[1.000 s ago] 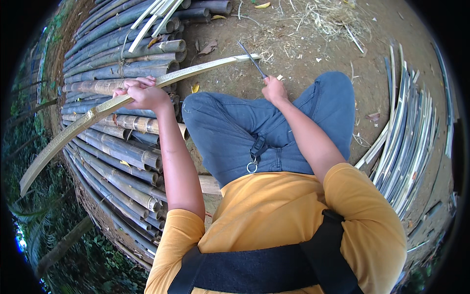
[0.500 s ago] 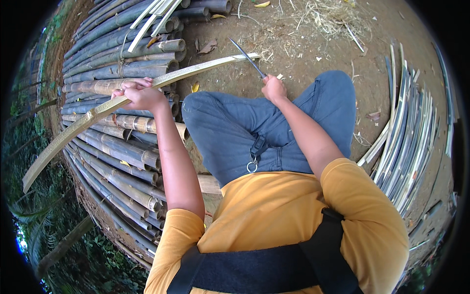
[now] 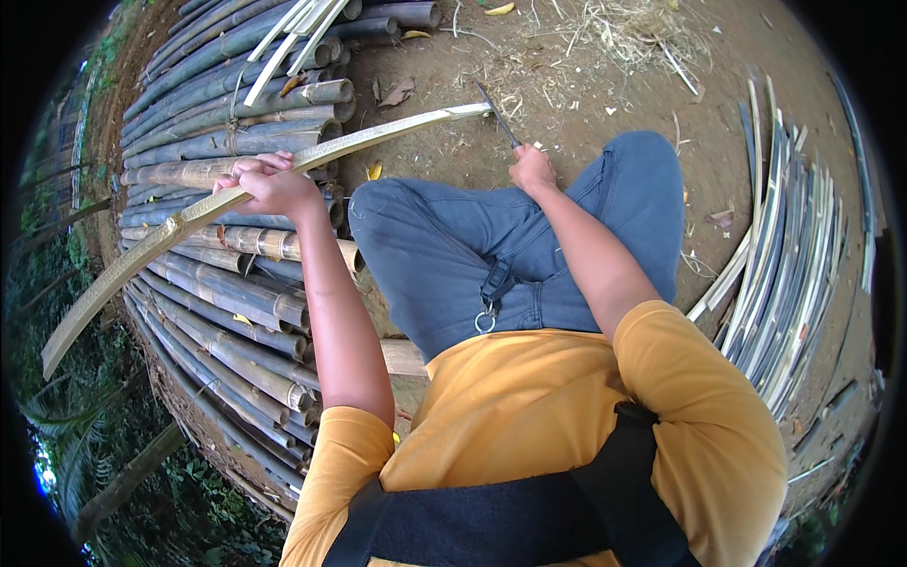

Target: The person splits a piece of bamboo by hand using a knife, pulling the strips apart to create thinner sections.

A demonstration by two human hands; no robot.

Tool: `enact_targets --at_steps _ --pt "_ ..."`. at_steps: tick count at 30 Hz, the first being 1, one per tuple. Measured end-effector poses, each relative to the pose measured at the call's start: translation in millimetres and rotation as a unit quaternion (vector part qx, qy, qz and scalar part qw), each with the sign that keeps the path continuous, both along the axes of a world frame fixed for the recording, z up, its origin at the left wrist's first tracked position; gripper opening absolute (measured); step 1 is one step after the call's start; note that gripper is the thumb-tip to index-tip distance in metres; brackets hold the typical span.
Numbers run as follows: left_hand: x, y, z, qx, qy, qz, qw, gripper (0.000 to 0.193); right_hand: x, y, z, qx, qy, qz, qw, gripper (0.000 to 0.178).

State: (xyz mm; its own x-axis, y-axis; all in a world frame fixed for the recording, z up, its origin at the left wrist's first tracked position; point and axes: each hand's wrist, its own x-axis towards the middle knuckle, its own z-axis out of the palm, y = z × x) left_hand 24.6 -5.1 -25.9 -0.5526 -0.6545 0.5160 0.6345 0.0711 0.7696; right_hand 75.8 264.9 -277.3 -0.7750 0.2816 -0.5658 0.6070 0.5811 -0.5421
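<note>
My left hand is closed round the middle of a long split bamboo strip. The pale strip runs from the lower left up to the right, its far end in front of my knees. In my right hand is the handle of a knife with a narrow dark blade. That blade meets or crosses the strip's far end; whether it cuts into it I cannot tell. Most of the knife handle is hidden by my fingers.
Stacked bamboo poles lie at my left, with several pale strips on top. A bundle of split strips rests on the ground at my right. Fibre shavings are heaped far ahead. My bent legs are below the knife.
The knife has turned more upright, and its tip has shifted right and slightly down, to the strip's end. My right hand moved a little right. The left hand and strip stay nearly still.
</note>
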Motion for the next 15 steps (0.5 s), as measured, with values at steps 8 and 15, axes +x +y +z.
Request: enact_targets --at_steps 8,15 --pt "-5 1 1 0.002 0.01 -0.014 1.0 0.025 -3 -3 -9 -0.007 -0.007 -0.002 1.0 0.026" --pt "-9 -4 -3 0.008 0.012 -0.024 1.0 0.024 -4 -12 -3 -0.032 0.016 0.025 0.999 0.025"
